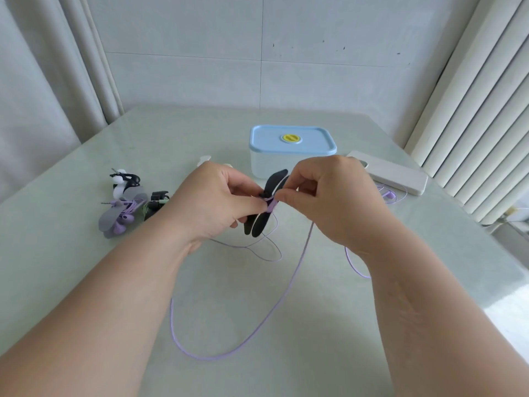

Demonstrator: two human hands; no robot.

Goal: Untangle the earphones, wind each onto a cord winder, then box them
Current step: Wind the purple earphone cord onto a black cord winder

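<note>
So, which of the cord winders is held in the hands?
The black winder, gripped by the left hand while the right hand pinches purple cord at its middle. The others, such as the grey winder and white winder, lie piled on the table.

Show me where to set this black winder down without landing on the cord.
Bare table lies right of the right forearm, nearer than the white case; also the far strip behind the blue-lidded box. Crowded: the centre, looped with purple cord, and the left, by the wound pile.
</note>
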